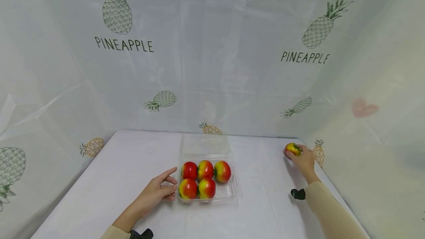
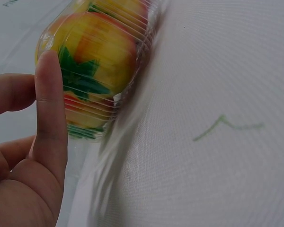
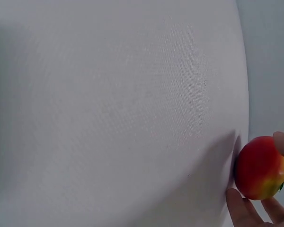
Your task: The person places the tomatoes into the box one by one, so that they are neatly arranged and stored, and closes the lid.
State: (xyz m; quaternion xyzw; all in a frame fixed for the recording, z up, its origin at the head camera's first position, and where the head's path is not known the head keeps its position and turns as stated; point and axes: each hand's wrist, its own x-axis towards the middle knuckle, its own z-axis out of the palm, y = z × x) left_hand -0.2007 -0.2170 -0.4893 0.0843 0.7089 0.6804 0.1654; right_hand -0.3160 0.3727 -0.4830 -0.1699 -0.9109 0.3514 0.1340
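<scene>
A clear plastic clamshell box point(image 1: 234, 191) lies open on the table, its lid point(image 1: 204, 146) folded back. Several red-and-yellow fruits point(image 1: 207, 188) with green leafy tops, resembling persimmons, sit inside; the front right spot holds none. My left hand point(image 1: 156, 193) is at the box's left side, fingers loosely extended. In the left wrist view its thumb point(image 2: 50, 104) appears against the ribbed clear wall. Far off to the right, my right hand point(image 1: 304, 161) grips a similar fruit point(image 1: 292, 149) between thumb and fingers. The right wrist view shows that fruit point(image 3: 260, 169) close to the tabletop.
The white table point(image 1: 262, 180) has its far edge against a pale curtain point(image 1: 212, 65) printed with pineapples. The curtain also hangs along both sides, near my right arm. Black straps with a dark device point(image 1: 298, 194) are on the wrists.
</scene>
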